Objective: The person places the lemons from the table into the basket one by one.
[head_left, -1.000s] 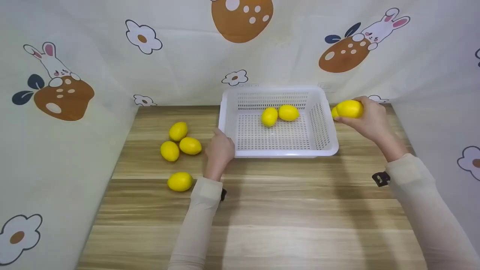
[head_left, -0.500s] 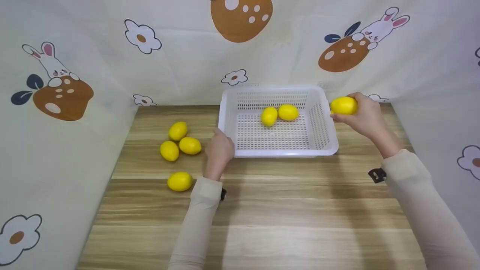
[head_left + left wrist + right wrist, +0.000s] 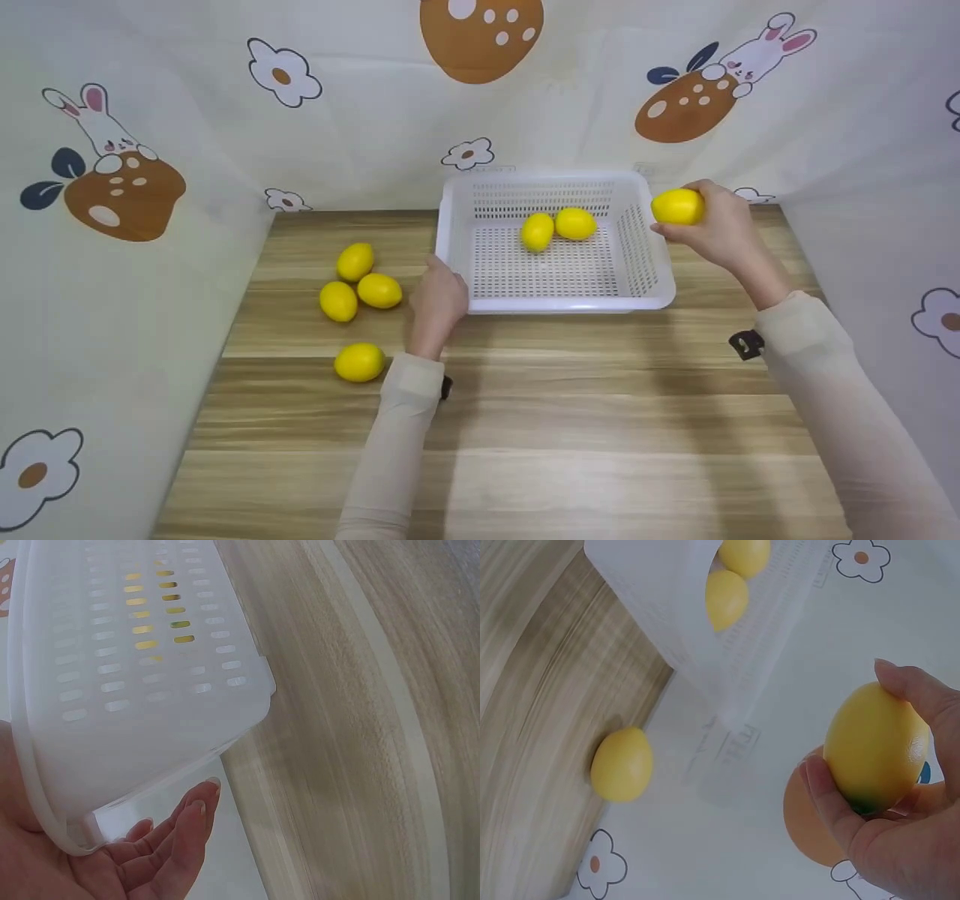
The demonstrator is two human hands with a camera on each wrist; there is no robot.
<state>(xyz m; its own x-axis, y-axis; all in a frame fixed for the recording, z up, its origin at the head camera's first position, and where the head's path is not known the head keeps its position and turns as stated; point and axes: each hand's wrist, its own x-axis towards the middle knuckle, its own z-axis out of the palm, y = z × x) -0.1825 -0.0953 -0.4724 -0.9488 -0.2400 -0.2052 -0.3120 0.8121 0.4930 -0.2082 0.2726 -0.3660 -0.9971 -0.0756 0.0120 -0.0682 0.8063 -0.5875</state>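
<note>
A white slotted plastic basket stands at the back of the table, two lemons touching inside it. My left hand grips its front left corner; the left wrist view has the rim running between thumb and palm, fingers along the outside. Just beyond the basket's right rim, my right hand holds a lemon in the air between thumb and fingers, its green-tipped end low in the right wrist view. Another lemon lies on the table right of the basket, hidden in the head view.
Left of the basket, three lemons lie in a close group, and a single lemon sits nearer the front. The wood-grain table is bounded at the back and sides by a patterned cloth.
My right hand has lifted the lemon slightly and carried it left towards the basket's right rim. The other lemon behind it has gone out of sight. My left hand stays put.
</note>
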